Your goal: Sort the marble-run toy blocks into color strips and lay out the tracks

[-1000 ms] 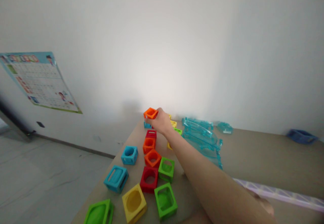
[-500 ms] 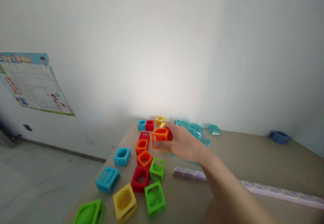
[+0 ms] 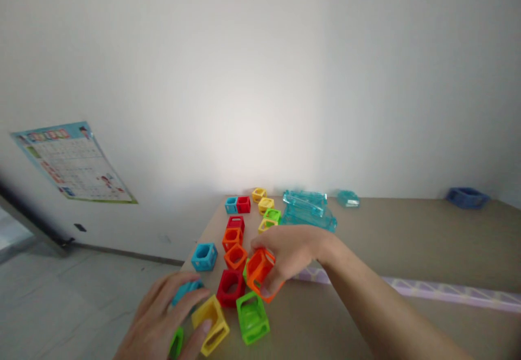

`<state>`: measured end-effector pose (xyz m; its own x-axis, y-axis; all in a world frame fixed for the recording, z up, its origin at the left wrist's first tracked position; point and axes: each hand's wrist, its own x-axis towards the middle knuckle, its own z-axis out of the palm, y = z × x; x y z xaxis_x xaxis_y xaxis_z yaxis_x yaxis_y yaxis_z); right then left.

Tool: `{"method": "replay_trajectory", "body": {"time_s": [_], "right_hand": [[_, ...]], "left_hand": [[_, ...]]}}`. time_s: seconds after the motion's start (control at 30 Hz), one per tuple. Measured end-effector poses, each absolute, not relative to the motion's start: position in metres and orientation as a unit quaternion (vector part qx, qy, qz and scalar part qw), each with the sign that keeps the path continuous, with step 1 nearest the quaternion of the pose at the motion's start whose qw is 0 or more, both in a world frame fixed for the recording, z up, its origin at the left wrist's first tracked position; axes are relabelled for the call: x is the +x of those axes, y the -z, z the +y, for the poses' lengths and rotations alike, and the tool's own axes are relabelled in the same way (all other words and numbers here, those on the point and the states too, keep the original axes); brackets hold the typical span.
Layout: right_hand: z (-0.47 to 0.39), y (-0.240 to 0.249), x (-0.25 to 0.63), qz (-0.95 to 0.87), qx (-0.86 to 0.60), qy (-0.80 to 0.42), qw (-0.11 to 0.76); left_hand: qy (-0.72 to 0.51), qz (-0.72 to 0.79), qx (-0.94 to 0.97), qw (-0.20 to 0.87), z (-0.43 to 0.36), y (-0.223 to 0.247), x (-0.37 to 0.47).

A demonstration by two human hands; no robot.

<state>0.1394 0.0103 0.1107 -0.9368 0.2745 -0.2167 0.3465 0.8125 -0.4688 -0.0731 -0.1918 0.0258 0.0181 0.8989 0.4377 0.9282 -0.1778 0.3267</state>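
Observation:
My right hand (image 3: 293,251) grips an orange block (image 3: 260,273), a hollow cube with round openings, with the thumb in front. It hangs over a green block that is mostly hidden. My left hand (image 3: 163,316) reaches in from the lower left, fingers apart. Its thumb and index finger are at the left side of a yellow block (image 3: 210,324); whether they touch it I cannot tell. Behind those fingers a blue block (image 3: 187,289) is partly covered, and a green block (image 3: 176,343) shows below. Close by lie a red block (image 3: 230,288) and another green block (image 3: 252,317).
Farther back are an orange block (image 3: 235,257), a blue block (image 3: 204,257) and several more coloured blocks. Clear teal plastic pieces (image 3: 307,210) lie by the wall. A lilac patterned strip (image 3: 451,292) crosses the table (image 3: 399,240). A dark blue object (image 3: 467,197) sits far right.
My right hand has brought the orange block nearer and lower, uncovering green and yellow blocks behind. My left hand has come into view at the lower left. The camera view has shifted.

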Motion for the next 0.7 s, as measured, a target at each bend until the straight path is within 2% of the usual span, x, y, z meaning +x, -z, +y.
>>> {"method": "replay_trajectory", "body": {"time_s": [0.03,0.1,0.23,0.4,0.53,0.7], "right_hand": [[0.011,-0.109,0.139,0.948,0.161,0.26,0.087],[0.012,-0.107,0.137,0.944,0.156,0.27,0.11],[0.012,-0.103,0.136,0.939,0.154,0.28,0.129],[0.012,-0.1,0.136,0.942,0.162,0.261,0.135],[0.012,-0.099,0.136,0.939,0.143,0.286,0.129],[0.011,-0.098,0.134,0.934,0.134,0.299,0.143]], "left_hand": [[0.271,-0.664,-0.69,0.1,-0.197,-0.018,-0.09],[0.248,-0.682,-0.669,0.161,-0.205,0.005,-0.108],[0.263,-0.7,-0.647,0.148,-0.207,0.037,-0.093],[0.304,-0.717,-0.609,0.15,-0.173,0.005,-0.063],[0.25,-0.735,-0.628,0.053,-0.128,-0.032,-0.055],[0.156,-0.736,-0.656,-0.058,-0.072,-0.045,-0.056]]}}
